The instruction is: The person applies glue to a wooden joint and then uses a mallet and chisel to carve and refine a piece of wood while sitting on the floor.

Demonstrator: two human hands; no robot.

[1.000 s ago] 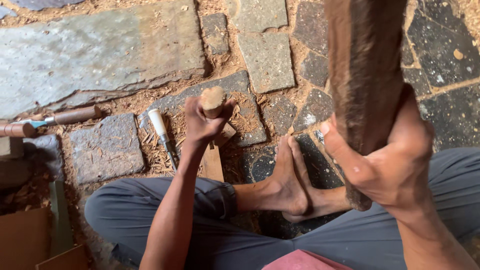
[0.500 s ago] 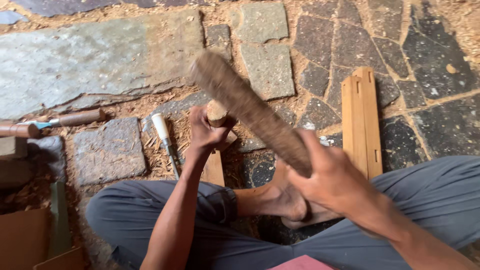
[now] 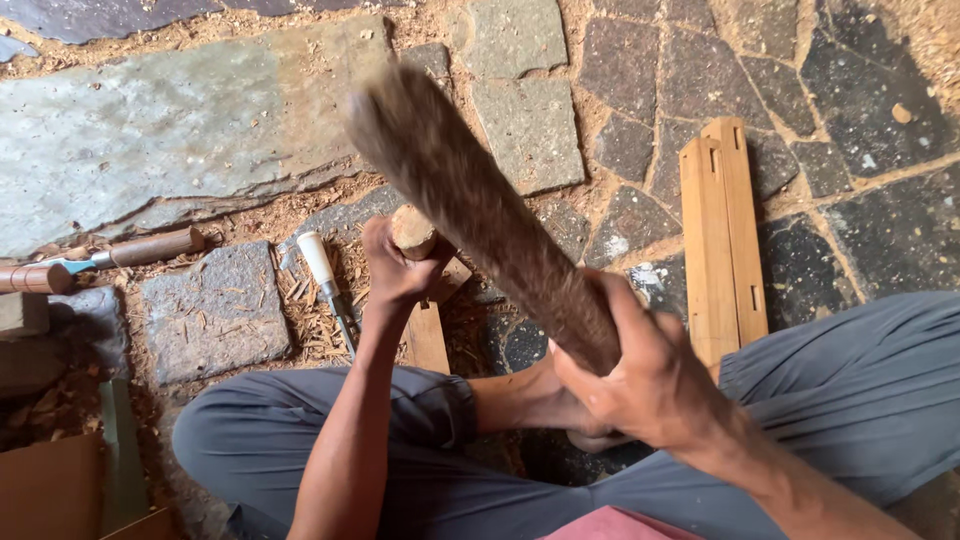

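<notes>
I'm sat on the stone floor of a woodworking spot: wood shavings, chisels, cut wooden slats around me

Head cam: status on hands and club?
Right hand grips wooden club, raised, blurred. Left hand holds chisel handle over wood strip. Nothing between them.

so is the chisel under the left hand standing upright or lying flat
Upright: the left hand grips the chisel by its handle, butt end pointing up, over the wood strip.
</notes>
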